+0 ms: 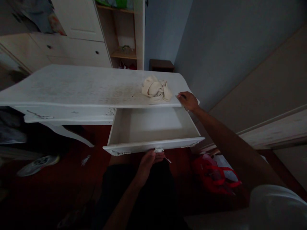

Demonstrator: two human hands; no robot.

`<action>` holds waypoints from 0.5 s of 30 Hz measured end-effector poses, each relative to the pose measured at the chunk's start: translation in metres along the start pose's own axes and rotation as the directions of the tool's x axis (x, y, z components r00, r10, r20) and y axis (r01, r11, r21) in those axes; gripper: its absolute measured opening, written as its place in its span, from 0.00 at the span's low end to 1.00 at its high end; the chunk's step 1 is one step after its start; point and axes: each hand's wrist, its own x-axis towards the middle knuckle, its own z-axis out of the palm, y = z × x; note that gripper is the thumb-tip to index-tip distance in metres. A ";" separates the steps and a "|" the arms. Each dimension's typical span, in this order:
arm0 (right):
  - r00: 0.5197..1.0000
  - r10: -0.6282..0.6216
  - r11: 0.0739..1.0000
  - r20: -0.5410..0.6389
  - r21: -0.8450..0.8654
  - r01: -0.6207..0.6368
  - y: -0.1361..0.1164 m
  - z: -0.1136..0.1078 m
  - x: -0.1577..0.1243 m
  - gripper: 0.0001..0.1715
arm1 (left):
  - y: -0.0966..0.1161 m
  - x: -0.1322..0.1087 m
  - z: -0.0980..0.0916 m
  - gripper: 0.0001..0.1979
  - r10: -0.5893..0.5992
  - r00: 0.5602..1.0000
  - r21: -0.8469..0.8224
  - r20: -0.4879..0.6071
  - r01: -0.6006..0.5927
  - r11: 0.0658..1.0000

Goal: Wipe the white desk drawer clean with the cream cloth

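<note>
A white dressing table [79,84] with a scuffed, grey-smudged top stands in front of me. Its right drawer [153,144] is pulled out, and the inside shows bare. My left hand [148,161] is closed at the small knob [158,150] in the middle of the drawer front. A thin white strip [168,159] sticks out beside those fingers. My right hand [188,100] rests at the table's front right corner, fingers curled. A pale edge shows by its fingertips, but what it belongs to is unclear. Left of this hand lies a crumpled cream cloth [157,88].
Behind the table stands a white cabinet [83,20] with an open shelf section [123,32]. A grey-blue wall [227,41] rises at the right. On the dark red floor are a red bag [213,177] at right and a shoe [38,165] at left.
</note>
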 end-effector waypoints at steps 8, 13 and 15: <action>1.000 -0.004 0.999 -0.026 -0.047 0.003 -0.010 -0.002 -0.007 0.22 | 0.012 0.040 0.006 0.31 0.017 0.998 0.054 -0.060 -0.014 0.998; 0.999 0.000 0.997 -0.043 -0.082 -0.003 -0.018 -0.004 -0.012 0.22 | 0.015 0.070 0.000 0.32 0.030 0.992 0.040 -0.124 -0.025 0.999; 0.999 -0.006 0.996 -0.047 -0.093 0.001 -0.021 -0.004 -0.014 0.22 | 0.019 0.083 -0.004 0.31 0.044 0.989 0.018 -0.143 -0.042 0.999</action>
